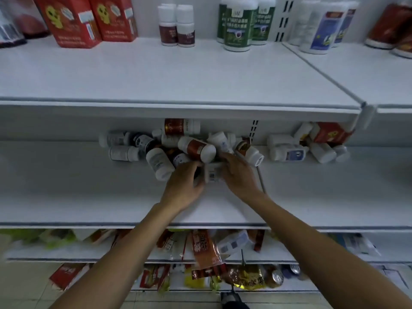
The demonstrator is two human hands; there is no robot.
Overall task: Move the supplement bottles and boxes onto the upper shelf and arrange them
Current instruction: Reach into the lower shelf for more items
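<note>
Left hand (185, 182) curls round, and right hand (238, 172) presses straight fingers against, a small white barcode-labelled container (213, 175), just beyond which white plastic bottles (196, 148) lie heaped, print unreadable, while far above stand two red cardboard boxes (89, 18) on the white upper shelf (156, 81).

Red boxes (66, 21); white shelf (156, 74) — green-labelled white bottles (237, 25).

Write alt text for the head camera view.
The left hand and right hand flank a barcoded white bottle at the front of a jumbled bottle pile on the middle shelf. Above, the upper shelf holds red boxes and standing bottles at its back.
</note>
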